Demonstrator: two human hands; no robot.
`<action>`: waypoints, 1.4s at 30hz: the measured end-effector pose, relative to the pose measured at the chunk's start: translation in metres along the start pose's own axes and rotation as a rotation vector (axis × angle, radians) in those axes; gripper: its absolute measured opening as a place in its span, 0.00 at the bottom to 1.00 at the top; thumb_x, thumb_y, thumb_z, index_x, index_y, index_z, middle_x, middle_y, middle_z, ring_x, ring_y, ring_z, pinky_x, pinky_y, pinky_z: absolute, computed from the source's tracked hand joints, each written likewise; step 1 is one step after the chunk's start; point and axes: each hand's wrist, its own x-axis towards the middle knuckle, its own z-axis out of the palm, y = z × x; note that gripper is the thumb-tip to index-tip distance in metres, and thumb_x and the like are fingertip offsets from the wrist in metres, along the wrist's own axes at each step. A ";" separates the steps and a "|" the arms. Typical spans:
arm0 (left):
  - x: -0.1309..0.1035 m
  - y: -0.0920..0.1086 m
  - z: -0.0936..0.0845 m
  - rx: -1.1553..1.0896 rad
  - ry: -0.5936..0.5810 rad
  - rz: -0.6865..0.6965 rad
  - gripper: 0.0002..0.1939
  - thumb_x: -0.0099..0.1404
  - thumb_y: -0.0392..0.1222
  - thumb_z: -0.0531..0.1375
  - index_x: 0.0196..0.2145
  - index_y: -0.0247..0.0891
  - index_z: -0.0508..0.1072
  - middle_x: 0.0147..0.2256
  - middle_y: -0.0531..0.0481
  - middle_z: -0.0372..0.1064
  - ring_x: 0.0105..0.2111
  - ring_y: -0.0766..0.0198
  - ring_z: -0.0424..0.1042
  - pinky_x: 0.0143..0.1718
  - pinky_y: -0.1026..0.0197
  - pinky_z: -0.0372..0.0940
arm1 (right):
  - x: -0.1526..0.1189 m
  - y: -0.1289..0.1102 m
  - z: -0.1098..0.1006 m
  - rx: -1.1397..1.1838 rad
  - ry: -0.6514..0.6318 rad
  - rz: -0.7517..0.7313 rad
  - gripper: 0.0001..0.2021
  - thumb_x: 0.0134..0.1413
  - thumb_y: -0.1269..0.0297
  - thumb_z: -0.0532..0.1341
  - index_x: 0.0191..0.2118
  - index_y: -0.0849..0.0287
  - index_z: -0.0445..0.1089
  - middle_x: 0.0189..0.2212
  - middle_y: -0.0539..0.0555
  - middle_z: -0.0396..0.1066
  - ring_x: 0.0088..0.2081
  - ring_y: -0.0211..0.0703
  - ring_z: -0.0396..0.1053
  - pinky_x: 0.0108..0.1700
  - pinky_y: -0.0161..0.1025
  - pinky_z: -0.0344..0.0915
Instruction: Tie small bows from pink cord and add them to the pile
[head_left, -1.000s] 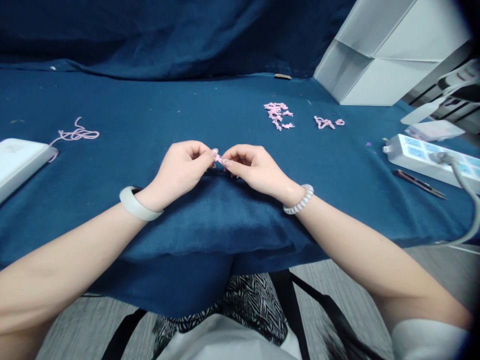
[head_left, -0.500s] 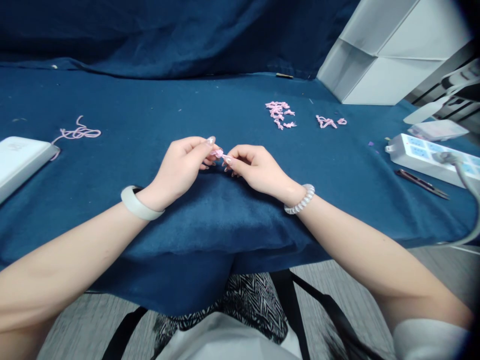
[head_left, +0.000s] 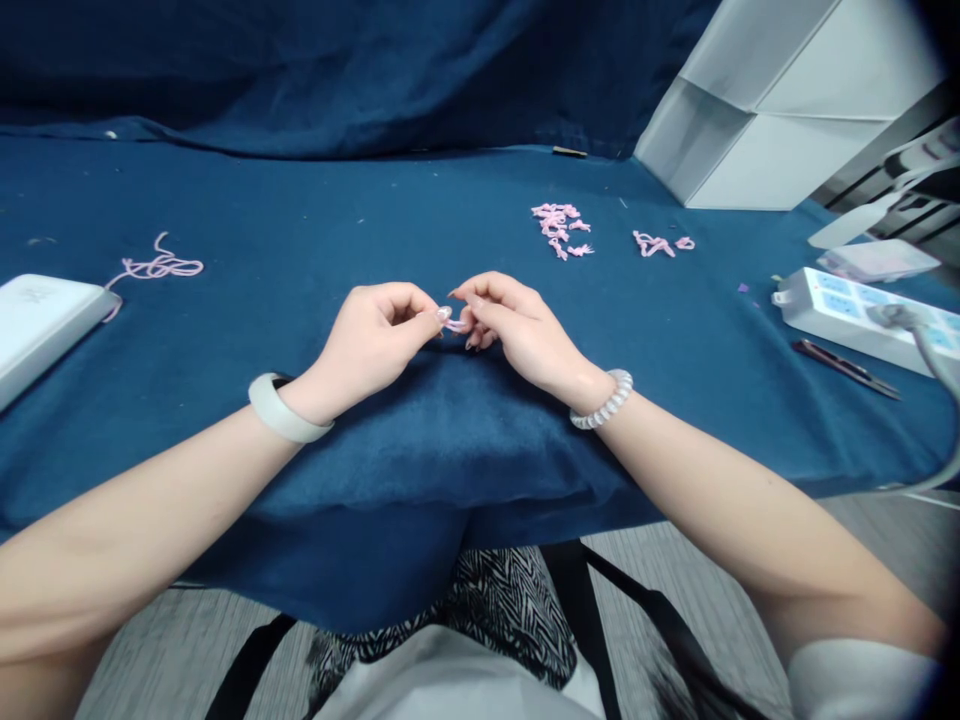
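Between my two hands is a short piece of pink cord (head_left: pixel 455 325), mostly covered by the fingers. My left hand (head_left: pixel 379 330) pinches one end of it between thumb and forefinger. My right hand (head_left: pixel 521 325) has its fingers curled at the cord's other side, thumb and forefinger close together; whether they grip it firmly is hard to see. Farther back lie a pile of small knotted pink cord pieces (head_left: pixel 556 228) and a smaller group of pink cord pieces (head_left: pixel 654 243). A longer loose pink cord (head_left: pixel 161 265) is at the left.
A white box-shaped device (head_left: pixel 49 325) at the left lies over the long cord's end. At the right are a power strip (head_left: pixel 862 315) with a plugged-in cable, thread snips (head_left: pixel 846 368) and a flat clear case (head_left: pixel 877 260). White storage boxes (head_left: pixel 787 160) stand at the back right.
My left hand has shifted slightly right and down, its thumb now lower on the cord. My right hand's forefinger and thumb have lifted and curled differently. The knot seen before is now covered.
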 end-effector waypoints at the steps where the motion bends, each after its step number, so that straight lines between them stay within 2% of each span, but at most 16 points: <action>1: 0.000 0.000 0.000 0.001 -0.005 0.001 0.11 0.60 0.43 0.63 0.25 0.33 0.74 0.25 0.50 0.72 0.25 0.68 0.66 0.28 0.65 0.59 | 0.000 0.000 0.000 0.001 -0.011 -0.015 0.05 0.60 0.67 0.56 0.37 0.61 0.68 0.27 0.48 0.69 0.27 0.32 0.66 0.30 0.31 0.63; 5: 0.000 0.000 0.002 -0.056 -0.039 0.003 0.13 0.61 0.45 0.63 0.25 0.33 0.73 0.25 0.50 0.71 0.25 0.69 0.66 0.28 0.66 0.59 | -0.002 -0.002 -0.001 0.000 -0.063 -0.048 0.10 0.60 0.62 0.58 0.30 0.62 0.68 0.26 0.48 0.68 0.28 0.31 0.66 0.31 0.31 0.63; 11: 0.000 -0.002 0.002 -0.121 -0.025 -0.018 0.15 0.62 0.48 0.64 0.26 0.33 0.73 0.24 0.51 0.70 0.25 0.69 0.66 0.28 0.67 0.60 | -0.001 -0.001 -0.002 -0.046 -0.021 -0.039 0.15 0.60 0.56 0.59 0.28 0.62 0.65 0.24 0.48 0.67 0.26 0.32 0.65 0.30 0.32 0.62; 15: 0.001 -0.003 0.003 -0.123 -0.025 -0.037 0.17 0.61 0.52 0.64 0.26 0.34 0.73 0.25 0.49 0.71 0.26 0.69 0.67 0.28 0.67 0.61 | -0.002 0.000 -0.002 -0.123 -0.040 -0.053 0.14 0.58 0.58 0.61 0.27 0.62 0.64 0.24 0.49 0.68 0.27 0.34 0.65 0.32 0.34 0.62; 18: 0.003 -0.007 0.005 -0.227 -0.018 -0.081 0.20 0.66 0.55 0.59 0.28 0.34 0.75 0.27 0.48 0.72 0.28 0.67 0.70 0.31 0.66 0.64 | -0.002 0.001 -0.003 -0.148 -0.033 -0.084 0.13 0.59 0.59 0.60 0.27 0.61 0.64 0.24 0.49 0.67 0.27 0.34 0.64 0.32 0.35 0.61; 21: 0.004 -0.011 0.006 -0.312 0.007 -0.110 0.20 0.68 0.54 0.56 0.30 0.35 0.76 0.28 0.48 0.73 0.29 0.66 0.72 0.32 0.66 0.66 | -0.002 0.000 -0.003 -0.139 -0.018 -0.100 0.12 0.59 0.60 0.60 0.27 0.61 0.63 0.24 0.49 0.67 0.26 0.33 0.64 0.32 0.35 0.61; 25: 0.004 -0.009 0.005 -0.267 0.018 -0.089 0.17 0.66 0.50 0.59 0.27 0.34 0.75 0.26 0.49 0.71 0.28 0.68 0.70 0.31 0.67 0.65 | -0.002 -0.001 -0.004 -0.165 -0.008 -0.096 0.11 0.59 0.62 0.59 0.27 0.61 0.63 0.23 0.48 0.66 0.26 0.34 0.63 0.32 0.35 0.61; 33: 0.001 0.001 0.003 -0.124 0.026 -0.048 0.14 0.64 0.44 0.60 0.24 0.35 0.72 0.24 0.50 0.70 0.27 0.68 0.67 0.30 0.67 0.62 | -0.001 -0.002 -0.003 -0.112 0.015 -0.085 0.12 0.60 0.60 0.59 0.29 0.62 0.65 0.24 0.47 0.65 0.26 0.32 0.64 0.32 0.33 0.62; 39: 0.000 0.004 0.001 -0.090 0.010 -0.041 0.14 0.64 0.45 0.60 0.24 0.35 0.71 0.25 0.50 0.70 0.27 0.67 0.67 0.30 0.65 0.61 | -0.003 -0.006 -0.001 -0.106 -0.087 -0.032 0.15 0.61 0.56 0.59 0.30 0.62 0.66 0.27 0.49 0.68 0.29 0.33 0.66 0.34 0.33 0.64; 42: 0.001 0.003 0.002 -0.114 -0.003 -0.044 0.13 0.64 0.44 0.60 0.24 0.35 0.71 0.25 0.50 0.70 0.27 0.67 0.67 0.31 0.65 0.62 | -0.003 -0.004 -0.002 -0.166 -0.083 -0.054 0.13 0.61 0.58 0.59 0.29 0.62 0.66 0.26 0.49 0.68 0.28 0.34 0.65 0.34 0.35 0.63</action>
